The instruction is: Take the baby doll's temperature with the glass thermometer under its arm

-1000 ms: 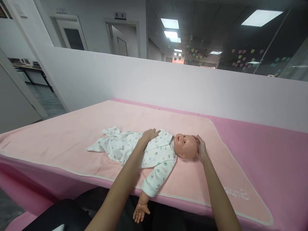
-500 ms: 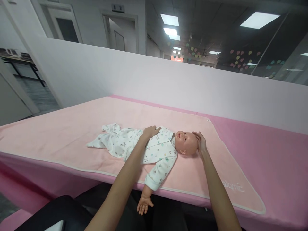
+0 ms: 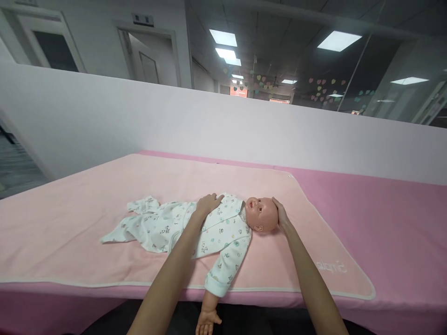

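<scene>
Left hand (image 3: 208, 204) touches the doll's (image 3: 223, 232) torso, right hand (image 3: 282, 215) its head.

View swings right; doll (image 3: 223, 232) sits further left in frame. Doll's hand (image 3: 208, 318), hanging past table's (image 3: 412, 242) near edge, now loses fingertips below frame.

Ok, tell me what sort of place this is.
Probably a childcare training room: a bald, plastic-looking baby doll lies on a pale peach, white-edged mat, and colourful heart-shaped stickers dot the large glass window behind.
</scene>
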`<action>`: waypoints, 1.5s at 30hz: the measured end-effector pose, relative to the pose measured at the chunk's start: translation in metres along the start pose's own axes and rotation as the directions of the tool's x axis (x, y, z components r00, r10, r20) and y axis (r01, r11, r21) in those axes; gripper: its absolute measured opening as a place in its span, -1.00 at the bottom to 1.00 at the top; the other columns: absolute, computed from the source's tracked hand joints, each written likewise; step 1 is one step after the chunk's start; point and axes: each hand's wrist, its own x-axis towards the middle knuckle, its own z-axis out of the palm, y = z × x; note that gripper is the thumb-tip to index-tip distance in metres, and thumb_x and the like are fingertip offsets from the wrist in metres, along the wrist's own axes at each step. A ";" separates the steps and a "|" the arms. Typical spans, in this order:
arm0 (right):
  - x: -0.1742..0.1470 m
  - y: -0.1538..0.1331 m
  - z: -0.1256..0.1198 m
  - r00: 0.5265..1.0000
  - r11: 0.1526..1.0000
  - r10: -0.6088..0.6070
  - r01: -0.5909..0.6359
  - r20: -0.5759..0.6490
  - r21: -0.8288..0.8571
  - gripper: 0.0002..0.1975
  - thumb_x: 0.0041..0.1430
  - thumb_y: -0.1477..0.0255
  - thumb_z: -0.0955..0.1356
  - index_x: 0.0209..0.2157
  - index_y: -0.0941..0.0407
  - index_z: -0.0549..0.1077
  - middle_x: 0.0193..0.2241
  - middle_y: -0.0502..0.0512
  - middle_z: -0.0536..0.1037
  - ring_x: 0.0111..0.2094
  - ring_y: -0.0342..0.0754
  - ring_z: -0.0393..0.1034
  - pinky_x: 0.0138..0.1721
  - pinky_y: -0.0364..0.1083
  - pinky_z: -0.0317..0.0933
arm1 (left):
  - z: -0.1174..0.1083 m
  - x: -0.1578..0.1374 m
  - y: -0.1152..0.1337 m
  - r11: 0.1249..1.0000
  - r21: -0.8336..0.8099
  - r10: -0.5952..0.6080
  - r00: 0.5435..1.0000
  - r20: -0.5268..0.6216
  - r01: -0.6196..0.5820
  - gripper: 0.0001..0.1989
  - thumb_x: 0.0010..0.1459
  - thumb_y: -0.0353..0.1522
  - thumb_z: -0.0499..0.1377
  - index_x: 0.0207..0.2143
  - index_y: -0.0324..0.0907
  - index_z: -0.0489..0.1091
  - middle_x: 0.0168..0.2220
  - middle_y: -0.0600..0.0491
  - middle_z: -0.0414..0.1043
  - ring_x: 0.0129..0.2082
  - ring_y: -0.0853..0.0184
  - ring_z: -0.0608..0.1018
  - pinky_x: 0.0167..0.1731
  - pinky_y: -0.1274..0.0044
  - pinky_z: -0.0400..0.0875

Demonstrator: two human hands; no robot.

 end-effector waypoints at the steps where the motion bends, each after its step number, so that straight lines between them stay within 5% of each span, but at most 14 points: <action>1: -0.001 -0.001 0.002 1.000 1.000 0.004 -0.004 0.004 0.007 -0.63 -0.02 0.13 0.29 -0.43 0.16 0.49 -0.33 0.17 0.57 -0.22 0.10 0.44 -0.17 0.00 0.31 | 0.000 0.001 0.000 1.000 -0.001 0.001 1.000 0.003 -0.001 -0.43 0.12 -0.02 -0.27 -0.19 -0.21 0.33 -0.12 -0.15 0.40 -0.15 0.08 0.45 -0.20 0.37 0.29; 10: 0.005 0.005 -0.003 1.000 1.000 -0.015 0.015 -0.017 -0.006 -0.63 -0.03 0.12 0.29 -0.40 0.14 0.48 -0.33 0.16 0.57 -0.22 0.09 0.45 -0.17 0.01 0.30 | 0.000 0.001 0.001 1.000 -0.012 -0.008 1.000 0.013 0.008 -0.42 0.12 -0.02 -0.27 -0.16 -0.20 0.32 -0.10 -0.15 0.40 -0.13 0.09 0.45 -0.19 0.38 0.29; 17: 0.016 0.005 -0.017 0.979 0.972 -0.186 0.172 -0.084 -0.159 -0.65 -0.10 0.15 0.35 -0.44 0.18 0.50 -0.38 0.14 0.57 -0.27 0.06 0.44 -0.17 -0.02 0.28 | 0.003 0.007 -0.002 1.000 0.003 -0.004 1.000 0.023 0.004 -0.41 0.12 -0.02 -0.28 -0.14 -0.19 0.31 -0.07 -0.14 0.38 -0.11 0.09 0.43 -0.18 0.38 0.29; 21: 0.020 0.003 -0.022 0.928 0.935 -0.320 0.278 -0.189 -0.221 -0.73 -0.18 0.22 0.41 -0.50 0.14 0.50 -0.42 0.06 0.57 -0.29 0.00 0.42 -0.18 -0.08 0.26 | 0.006 0.010 -0.004 1.000 -0.003 0.000 1.000 0.021 0.000 -0.39 0.11 0.00 -0.28 -0.13 -0.20 0.31 -0.07 -0.16 0.37 -0.11 0.07 0.43 -0.20 0.38 0.29; 34: 0.023 0.003 -0.016 0.964 0.947 -0.244 0.214 -0.102 -0.240 -0.71 -0.08 0.19 0.34 -0.58 0.14 0.48 -0.51 0.08 0.56 -0.34 0.02 0.43 -0.21 -0.04 0.25 | 0.005 0.008 -0.003 1.000 0.004 -0.001 1.000 0.002 0.001 -0.41 0.11 -0.01 -0.28 -0.16 -0.19 0.32 -0.08 -0.14 0.38 -0.12 0.09 0.44 -0.20 0.39 0.29; 45: 0.023 0.004 -0.020 0.928 0.908 -0.345 0.291 -0.144 -0.300 -0.74 -0.15 0.22 0.39 -0.55 0.14 0.49 -0.52 0.01 0.54 -0.37 -0.05 0.40 -0.22 -0.07 0.24 | 0.000 0.001 0.003 1.000 -0.014 -0.008 1.000 0.020 0.008 -0.43 0.12 -0.03 -0.26 -0.14 -0.21 0.30 -0.07 -0.14 0.38 -0.12 0.11 0.43 -0.17 0.38 0.27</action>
